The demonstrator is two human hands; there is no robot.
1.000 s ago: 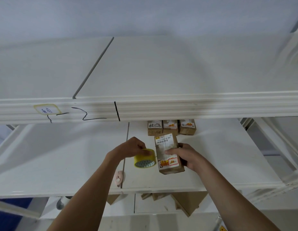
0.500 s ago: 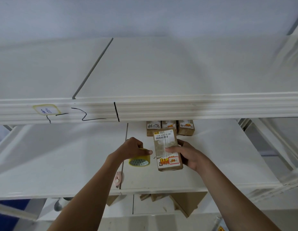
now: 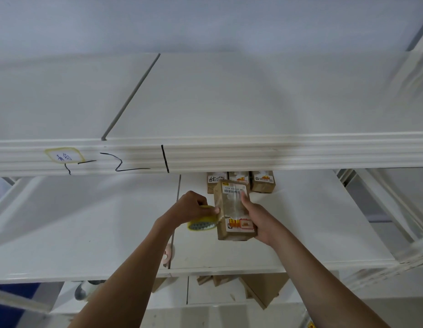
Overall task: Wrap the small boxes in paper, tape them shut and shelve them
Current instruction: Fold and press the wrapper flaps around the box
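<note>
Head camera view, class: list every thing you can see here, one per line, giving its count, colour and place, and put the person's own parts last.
Wrapped box: one, brown paper with white labels, held over the middle shelf.
Tape roll: one, yellow, at the box's left side.
Small wrapped boxes: three, brown with labels, in a row at the back of the middle shelf.
Middle shelf: one, white, under the hands.
Upper shelf: one, white, black pen marks on its front edge.
Label: one, white with yellowish rim, on the upper shelf's front edge, left.
Cardboard pieces: several, brown, on the level below.
Left hand: holds the tape roll.
Right hand: grips the wrapped box.
</note>
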